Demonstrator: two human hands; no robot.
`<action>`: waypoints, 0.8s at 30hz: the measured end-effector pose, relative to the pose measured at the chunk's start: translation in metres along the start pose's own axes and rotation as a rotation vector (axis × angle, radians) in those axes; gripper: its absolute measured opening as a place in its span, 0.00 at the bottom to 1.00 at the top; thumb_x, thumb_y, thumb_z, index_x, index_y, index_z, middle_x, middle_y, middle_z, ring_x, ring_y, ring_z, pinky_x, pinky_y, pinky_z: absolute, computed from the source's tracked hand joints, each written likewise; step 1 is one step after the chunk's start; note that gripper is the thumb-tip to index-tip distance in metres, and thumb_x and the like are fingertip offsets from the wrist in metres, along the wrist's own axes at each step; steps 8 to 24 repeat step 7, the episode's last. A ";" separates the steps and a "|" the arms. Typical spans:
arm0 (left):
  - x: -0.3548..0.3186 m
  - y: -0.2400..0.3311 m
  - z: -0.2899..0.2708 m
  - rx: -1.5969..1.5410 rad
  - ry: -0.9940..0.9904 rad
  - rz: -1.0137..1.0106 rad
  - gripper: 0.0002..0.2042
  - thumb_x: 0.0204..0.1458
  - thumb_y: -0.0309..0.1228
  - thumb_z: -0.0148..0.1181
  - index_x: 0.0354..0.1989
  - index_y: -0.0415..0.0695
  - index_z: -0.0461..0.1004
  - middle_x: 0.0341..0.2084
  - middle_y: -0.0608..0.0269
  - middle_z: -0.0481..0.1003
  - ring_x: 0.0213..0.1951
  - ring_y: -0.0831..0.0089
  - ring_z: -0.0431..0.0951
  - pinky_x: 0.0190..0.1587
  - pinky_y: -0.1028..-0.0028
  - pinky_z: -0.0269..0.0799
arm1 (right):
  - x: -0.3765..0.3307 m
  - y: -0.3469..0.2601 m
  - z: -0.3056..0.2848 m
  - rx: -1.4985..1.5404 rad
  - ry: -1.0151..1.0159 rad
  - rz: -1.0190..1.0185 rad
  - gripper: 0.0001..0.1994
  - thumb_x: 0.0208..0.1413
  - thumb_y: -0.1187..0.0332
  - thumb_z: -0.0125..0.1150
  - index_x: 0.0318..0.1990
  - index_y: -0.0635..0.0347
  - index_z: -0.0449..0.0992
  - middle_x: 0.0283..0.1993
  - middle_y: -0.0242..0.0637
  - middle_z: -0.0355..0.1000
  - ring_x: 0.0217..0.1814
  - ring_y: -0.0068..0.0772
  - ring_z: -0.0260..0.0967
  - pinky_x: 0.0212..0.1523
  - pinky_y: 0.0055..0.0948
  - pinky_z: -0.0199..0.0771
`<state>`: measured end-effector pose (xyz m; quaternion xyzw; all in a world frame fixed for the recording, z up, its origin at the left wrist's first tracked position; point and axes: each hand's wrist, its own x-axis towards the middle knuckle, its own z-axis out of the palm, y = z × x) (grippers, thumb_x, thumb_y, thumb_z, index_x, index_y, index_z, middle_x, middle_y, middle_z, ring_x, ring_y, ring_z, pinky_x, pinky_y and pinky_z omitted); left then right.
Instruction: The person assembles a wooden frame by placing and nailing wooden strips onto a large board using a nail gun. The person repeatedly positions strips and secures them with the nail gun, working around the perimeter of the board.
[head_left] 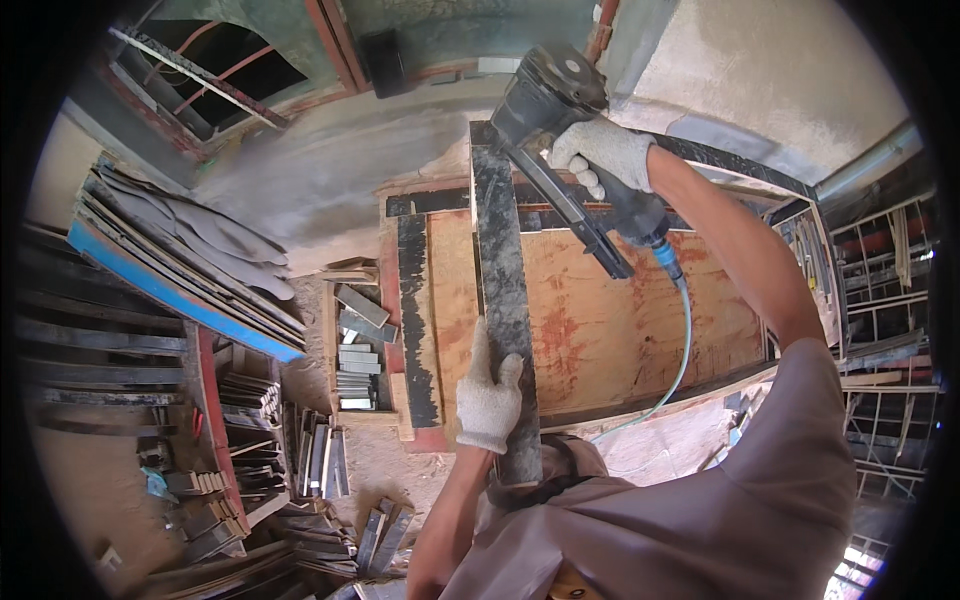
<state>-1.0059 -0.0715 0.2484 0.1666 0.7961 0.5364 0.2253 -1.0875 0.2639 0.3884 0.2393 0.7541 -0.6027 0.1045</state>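
In my right hand [608, 155], gloved in pale knit, is a dark pneumatic nail gun [562, 200], held by its grip. Its head lies over the far end of a long, narrow board [504, 250] with a worn black face. My left hand [488, 400], also gloved, grips the board's near part; the index finger lies along the left edge and the thumb reaches onto the top. The board runs from near my body to the far side of a wooden workbench [640, 330]. The nail gun's head hides whatever is under it.
A pale air hose [684, 350] trails from the nail gun over the bench. Left of it stands a wooden box [330, 350] with stacked metallic strips [358, 375]. Wood offcuts [320, 455], blue-edged sheets [180, 280] and a rack [885, 300] surround the bench.
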 end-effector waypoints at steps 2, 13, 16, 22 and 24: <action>0.003 -0.006 0.001 -0.006 -0.009 -0.014 0.33 0.62 0.25 0.59 0.75 0.37 0.56 0.67 0.43 0.69 0.66 0.65 0.70 0.65 0.72 0.65 | -0.009 -0.003 0.001 0.026 0.001 0.005 0.08 0.55 0.70 0.61 0.25 0.59 0.71 0.19 0.30 0.64 0.14 0.24 0.60 0.14 0.31 0.66; 0.001 -0.012 -0.001 -0.019 -0.026 -0.036 0.32 0.63 0.26 0.58 0.76 0.37 0.56 0.67 0.43 0.69 0.66 0.64 0.71 0.65 0.71 0.66 | -0.072 0.036 0.035 0.126 0.147 -0.107 0.06 0.54 0.72 0.62 0.31 0.66 0.75 0.16 0.30 0.61 0.11 0.27 0.61 0.12 0.31 0.68; 0.001 -0.012 -0.001 -0.019 -0.026 -0.036 0.32 0.63 0.26 0.58 0.76 0.37 0.56 0.67 0.43 0.69 0.66 0.64 0.71 0.65 0.71 0.66 | -0.072 0.036 0.035 0.126 0.147 -0.107 0.06 0.54 0.72 0.62 0.31 0.66 0.75 0.16 0.30 0.61 0.11 0.27 0.61 0.12 0.31 0.68; 0.001 -0.012 -0.001 -0.019 -0.026 -0.036 0.32 0.63 0.26 0.58 0.76 0.37 0.56 0.67 0.43 0.69 0.66 0.64 0.71 0.65 0.71 0.66 | -0.072 0.036 0.035 0.126 0.147 -0.107 0.06 0.54 0.72 0.62 0.31 0.66 0.75 0.16 0.30 0.61 0.11 0.27 0.61 0.12 0.31 0.68; 0.001 -0.012 -0.001 -0.019 -0.026 -0.036 0.32 0.63 0.26 0.58 0.76 0.37 0.56 0.67 0.43 0.69 0.66 0.64 0.71 0.65 0.71 0.66 | -0.072 0.036 0.035 0.126 0.147 -0.107 0.06 0.54 0.72 0.62 0.31 0.66 0.75 0.16 0.30 0.61 0.11 0.27 0.61 0.12 0.31 0.68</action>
